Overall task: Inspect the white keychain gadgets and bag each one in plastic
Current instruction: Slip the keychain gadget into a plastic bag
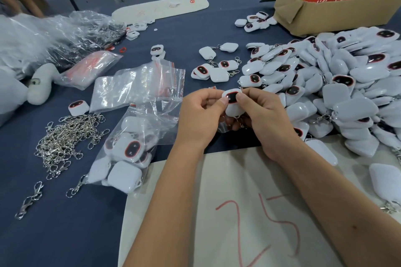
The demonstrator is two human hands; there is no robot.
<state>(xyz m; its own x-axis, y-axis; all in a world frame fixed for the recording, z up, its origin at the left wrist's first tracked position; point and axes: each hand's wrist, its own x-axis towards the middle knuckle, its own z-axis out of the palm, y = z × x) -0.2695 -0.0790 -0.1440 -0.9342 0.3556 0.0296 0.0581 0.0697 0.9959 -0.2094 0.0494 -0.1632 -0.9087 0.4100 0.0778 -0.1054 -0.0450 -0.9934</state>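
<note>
Both my hands hold one white keychain gadget (pixel 232 102) with a dark oval screen edged in red, above the blue table. My left hand (pixel 201 112) pinches its left edge with the thumb on the face. My right hand (pixel 262 115) grips its right side, and its metal clasp hangs hidden under my fingers. A big heap of the same white gadgets (pixel 338 84) lies to the right. Empty clear zip bags (pixel 141 86) lie to the left of my hands. A filled bag of gadgets (pixel 128 156) rests nearer to me on the left.
A pile of loose metal clasps (pixel 67 136) lies at the left. A cardboard box (pixel 338 11) with a red sign stands at the back right. A white sheet (pixel 249 212) marked in red lies under my forearms. Crumpled plastic bags (pixel 65 37) sit at the far left.
</note>
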